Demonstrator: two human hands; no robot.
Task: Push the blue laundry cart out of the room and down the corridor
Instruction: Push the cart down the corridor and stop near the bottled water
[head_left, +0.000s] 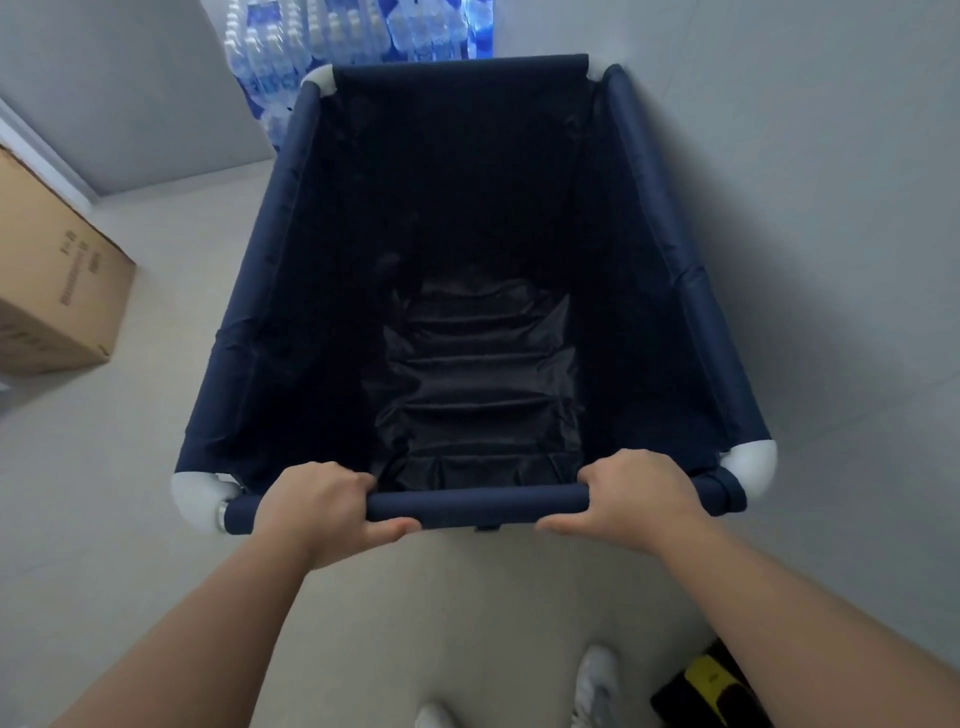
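Note:
The blue laundry cart fills the middle of the head view. It is a deep navy fabric bin with white corner joints, and nothing lies inside it. Its near rail runs across the lower middle. My left hand grips that rail left of centre, fingers curled over the top and thumb under. My right hand grips the same rail right of centre. Both my forearms reach in from the bottom corners.
Stacked packs of water bottles stand against the wall beyond the cart's far end. A cardboard box sits on the floor at the left. A grey wall runs close along the cart's right side. A black and yellow object lies by my shoes.

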